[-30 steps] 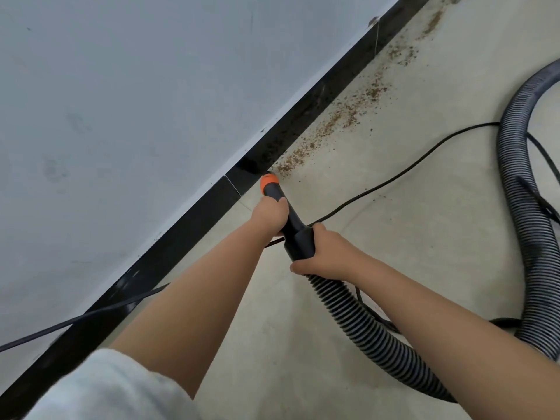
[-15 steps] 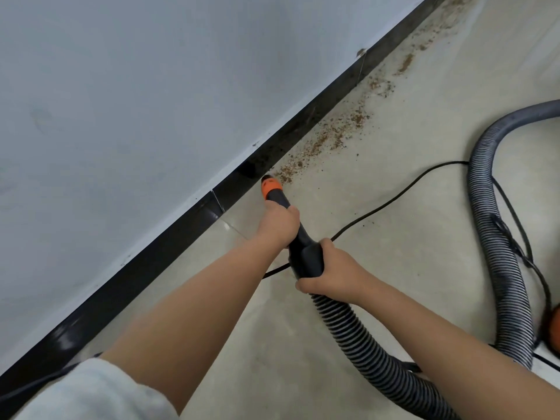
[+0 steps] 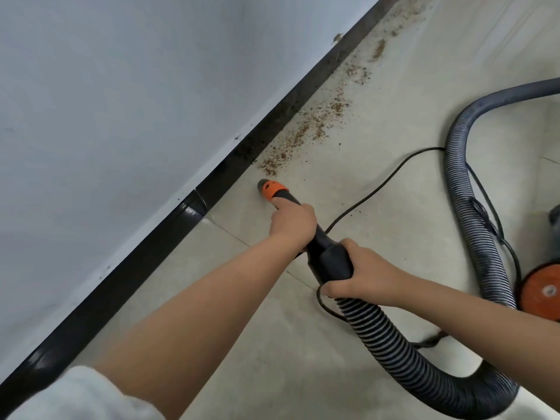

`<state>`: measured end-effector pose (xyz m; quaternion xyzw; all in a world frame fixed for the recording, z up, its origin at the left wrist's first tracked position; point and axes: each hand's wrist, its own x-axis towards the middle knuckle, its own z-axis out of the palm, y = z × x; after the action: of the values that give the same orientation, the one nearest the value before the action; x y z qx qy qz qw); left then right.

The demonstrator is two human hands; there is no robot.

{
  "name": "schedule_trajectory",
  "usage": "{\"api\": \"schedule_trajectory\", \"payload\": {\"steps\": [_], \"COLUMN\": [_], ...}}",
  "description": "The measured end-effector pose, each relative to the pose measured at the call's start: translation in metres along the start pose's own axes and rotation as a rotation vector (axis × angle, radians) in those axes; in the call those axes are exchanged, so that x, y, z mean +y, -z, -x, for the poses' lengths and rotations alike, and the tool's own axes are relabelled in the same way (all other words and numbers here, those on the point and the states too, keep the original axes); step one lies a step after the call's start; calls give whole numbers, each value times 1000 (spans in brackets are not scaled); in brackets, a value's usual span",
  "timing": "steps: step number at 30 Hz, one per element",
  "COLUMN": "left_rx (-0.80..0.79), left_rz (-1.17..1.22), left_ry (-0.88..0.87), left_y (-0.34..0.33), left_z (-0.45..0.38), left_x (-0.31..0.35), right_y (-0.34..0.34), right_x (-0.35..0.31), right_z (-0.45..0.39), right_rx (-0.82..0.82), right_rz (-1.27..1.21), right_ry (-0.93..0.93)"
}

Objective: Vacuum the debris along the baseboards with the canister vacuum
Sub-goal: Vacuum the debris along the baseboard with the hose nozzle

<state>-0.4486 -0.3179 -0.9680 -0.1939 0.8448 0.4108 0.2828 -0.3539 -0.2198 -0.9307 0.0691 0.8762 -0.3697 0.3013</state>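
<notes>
Near frame centre, my left hand point(image 3: 292, 221) and right hand point(image 3: 359, 272) grip the nozzle point(image 3: 274, 189), now advanced beside the debris point(image 3: 303, 136) edge along the baseboard point(image 3: 230, 174); much remains.

No legible text, label, brand, number or sign appears anywhere in the head view.
</notes>
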Motion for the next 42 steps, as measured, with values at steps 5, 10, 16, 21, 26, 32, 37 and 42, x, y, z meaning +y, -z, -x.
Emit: {"api": "schedule_trajectory", "payload": {"steps": [5,10,16,21,26,32,37,42], "left_rx": [-24,-72,-72,-97,-104,-17,90,139], "left_rz": [61,136,222,162,132,151,245,271], "left_ry": [-6,3,24,-23,-43,-34,-28,31], "left_y": [-4,-3,-7,-27,-35,-8,9,8], "left_z": [4,12,25,37,36,17,25,48], "left_x": [-8,-2,3,12,23,12,-17,-48], "right_y": [-2,13,23,28,31,20,7,-6], "right_x": [5,6,10,28,37,18,4,5], "right_z": [2,9,13,28,20,-10,-6,15], "right_rx": [-20,-45,-65,-45,-6,-37,-134,-209], "right_rz": [7,17,69,32,5,26,67,90], "right_ry": [-7,-13,27,5,-13,64,127,153]}}
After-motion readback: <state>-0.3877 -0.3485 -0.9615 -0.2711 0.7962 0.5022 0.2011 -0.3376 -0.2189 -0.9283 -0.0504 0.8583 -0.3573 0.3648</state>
